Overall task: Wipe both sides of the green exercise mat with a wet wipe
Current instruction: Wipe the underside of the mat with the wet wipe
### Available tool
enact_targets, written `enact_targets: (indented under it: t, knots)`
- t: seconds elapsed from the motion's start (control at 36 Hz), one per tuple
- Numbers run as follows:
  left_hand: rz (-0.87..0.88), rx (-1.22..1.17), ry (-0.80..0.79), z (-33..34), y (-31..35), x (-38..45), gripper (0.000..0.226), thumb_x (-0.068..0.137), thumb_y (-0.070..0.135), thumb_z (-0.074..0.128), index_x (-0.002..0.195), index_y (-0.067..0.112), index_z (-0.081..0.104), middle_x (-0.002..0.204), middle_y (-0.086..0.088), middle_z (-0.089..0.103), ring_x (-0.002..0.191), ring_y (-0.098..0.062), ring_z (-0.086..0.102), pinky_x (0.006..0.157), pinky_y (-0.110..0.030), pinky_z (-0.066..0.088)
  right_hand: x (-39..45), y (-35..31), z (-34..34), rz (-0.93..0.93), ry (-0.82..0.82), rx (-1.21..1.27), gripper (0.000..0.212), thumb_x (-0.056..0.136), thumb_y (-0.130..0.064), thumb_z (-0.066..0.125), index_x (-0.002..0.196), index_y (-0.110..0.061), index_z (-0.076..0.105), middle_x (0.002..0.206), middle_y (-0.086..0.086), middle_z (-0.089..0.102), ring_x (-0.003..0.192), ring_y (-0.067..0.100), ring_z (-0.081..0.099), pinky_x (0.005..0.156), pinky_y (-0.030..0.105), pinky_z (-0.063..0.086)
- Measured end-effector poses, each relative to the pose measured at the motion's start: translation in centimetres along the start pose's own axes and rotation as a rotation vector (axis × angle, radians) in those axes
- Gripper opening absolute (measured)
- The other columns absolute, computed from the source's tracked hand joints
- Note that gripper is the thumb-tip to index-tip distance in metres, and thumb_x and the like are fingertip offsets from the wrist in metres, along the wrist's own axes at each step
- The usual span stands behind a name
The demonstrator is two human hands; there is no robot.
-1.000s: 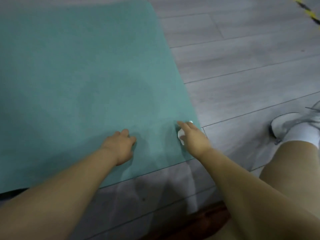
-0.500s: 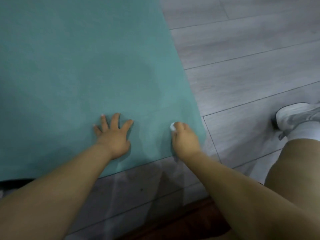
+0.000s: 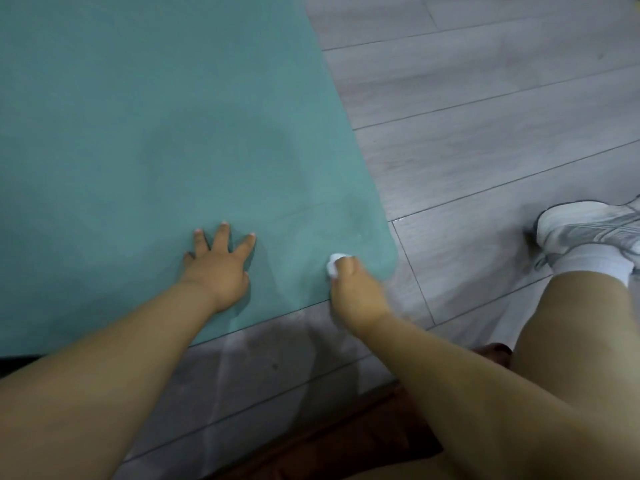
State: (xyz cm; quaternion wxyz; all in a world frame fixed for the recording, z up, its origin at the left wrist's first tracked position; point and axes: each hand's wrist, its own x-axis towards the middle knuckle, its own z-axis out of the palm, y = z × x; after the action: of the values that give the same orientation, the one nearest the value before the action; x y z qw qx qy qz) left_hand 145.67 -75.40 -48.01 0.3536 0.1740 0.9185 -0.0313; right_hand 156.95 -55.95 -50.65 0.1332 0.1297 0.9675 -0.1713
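While L hand [image 3: 216, 268] presses flat, fingers spread, on green mat [image 3: 156, 133], R hand [image 3: 356, 289] grips balled wet wipe [image 3: 334, 265] at mat's near-right corner. Step: wiping top side. Next: sweep wipe w/ pressure across mat; flip later.

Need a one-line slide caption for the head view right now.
Left hand flat on the green mat; right hand grips a wet wipe near the mat's corner.

**One head-worn view, aimed down**

The scene is seen from a single wide-angle camera worn on the head, tilted forward and down. The green exercise mat [image 3: 156, 133] and grey plank floor [image 3: 485, 116] are viewed closely, at arm's reach.
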Motion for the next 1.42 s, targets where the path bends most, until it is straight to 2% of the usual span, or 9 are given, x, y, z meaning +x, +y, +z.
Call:
enact_targets:
  t: [0.14, 0.36, 0.47, 0.64, 0.72, 0.86, 1.19, 1.31, 1.42]
  knots:
    - [0.041, 0.037, 0.038, -0.7, -0.9, 0.4, 0.065, 0.094, 0.044, 0.046, 0.148, 0.044, 0.009, 0.156, -0.003, 0.0, 0.14, -0.041, 0.008, 0.109, -0.05, 0.027, 1.1, -0.1, 0.6, -0.416, -0.128, -0.143, 0.039, 0.095, -0.013, 0.041, 0.134, -0.01, 0.042, 0.127, 0.016, 0.045, 0.111, 0.036, 0.049, 0.089, 0.043, 0.041]
    - [0.055, 0.009, 0.168, -2.0, -3.1, 2.1, 0.064, 0.091, 0.052, 0.046, 0.146, 0.033, 0.019, 0.141, 0.002, 0.022, 0.12, -0.032, 0.03, 0.097, -0.042, 0.04, 6.6, 3.1, -2.9, 0.568, 0.36, 0.127, 0.028, 0.098, -0.012, 0.037, 0.122, 0.003, 0.042, 0.126, 0.021, 0.044, 0.106, 0.04, 0.052, 0.083, 0.039, 0.04]
    - [-0.018, -0.049, 0.166, -2.5, -3.9, 2.9, 0.066, 0.09, 0.053, 0.049, 0.146, 0.033, 0.021, 0.146, -0.007, 0.012, 0.128, -0.035, 0.023, 0.105, -0.046, 0.033, 6.6, -1.8, 0.9, 0.149, 0.301, 0.055, 0.033, 0.096, -0.008, 0.04, 0.128, -0.001, 0.047, 0.126, 0.02, 0.049, 0.108, 0.036, 0.053, 0.089, 0.037, 0.04]
    - [-0.039, -0.013, 0.144, -2.7, -6.3, 3.8, 0.069, 0.086, 0.063, 0.047, 0.145, 0.05, 0.013, 0.157, -0.007, -0.009, 0.142, -0.04, -0.002, 0.115, -0.048, 0.012, 7.1, -3.9, 0.9, -0.63, 0.031, -0.1, 0.038, 0.075, -0.021, 0.039, 0.097, -0.009, 0.067, 0.088, 0.011, 0.064, 0.064, 0.028, 0.064, 0.045, 0.027, 0.047]
    - [-0.015, -0.05, 0.165, -2.8, -7.6, 3.9, 0.069, 0.084, 0.066, 0.046, 0.144, 0.05, 0.015, 0.157, -0.004, -0.003, 0.141, -0.036, 0.006, 0.115, -0.047, 0.019, 10.2, -0.2, -1.9, -0.105, 0.216, 0.008, 0.029, 0.094, -0.022, 0.039, 0.117, -0.014, 0.055, 0.113, 0.012, 0.054, 0.098, 0.031, 0.058, 0.079, 0.033, 0.043]
    - [-0.05, 0.0, 0.253, -3.3, -7.9, 4.4, 0.062, 0.085, 0.067, 0.039, 0.142, 0.053, 0.019, 0.151, 0.002, 0.015, 0.126, -0.036, 0.029, 0.106, -0.044, 0.029, 12.8, 2.0, -4.4, 0.621, 0.445, 0.227, 0.03, 0.098, -0.017, 0.04, 0.12, 0.002, 0.043, 0.127, 0.019, 0.045, 0.108, 0.037, 0.051, 0.082, 0.037, 0.039]
    - [-0.07, -0.046, 0.265, -4.0, -8.8, 5.4, 0.064, 0.092, 0.057, 0.039, 0.148, 0.037, 0.017, 0.143, 0.006, 0.024, 0.122, -0.03, 0.032, 0.101, -0.043, 0.035, 11.7, -5.1, -0.7, -0.689, 0.122, -0.085, 0.04, 0.072, -0.013, 0.069, 0.104, -0.012, 0.046, 0.081, 0.013, 0.061, 0.059, 0.03, 0.061, 0.042, 0.028, 0.042]
    - [-0.085, -0.106, 0.275, -3.9, -10.0, 5.4, 0.065, 0.088, 0.058, 0.046, 0.146, 0.04, 0.024, 0.143, 0.0, 0.02, 0.123, -0.031, 0.029, 0.106, -0.043, 0.032, 15.0, -0.9, -4.1, -0.179, 0.201, -0.008, 0.03, 0.095, -0.015, 0.046, 0.124, -0.009, 0.051, 0.118, 0.017, 0.05, 0.103, 0.036, 0.053, 0.08, 0.037, 0.04]
    - [-0.116, -0.186, 0.29, -4.0, -10.2, 5.9, 0.068, 0.086, 0.064, 0.041, 0.147, 0.042, 0.019, 0.153, -0.002, 0.006, 0.128, -0.036, 0.024, 0.11, -0.044, 0.026, 18.4, -0.1, -5.3, 0.46, 0.443, 0.192, 0.03, 0.098, -0.016, 0.041, 0.122, 0.002, 0.044, 0.127, 0.017, 0.045, 0.107, 0.035, 0.052, 0.079, 0.034, 0.038]
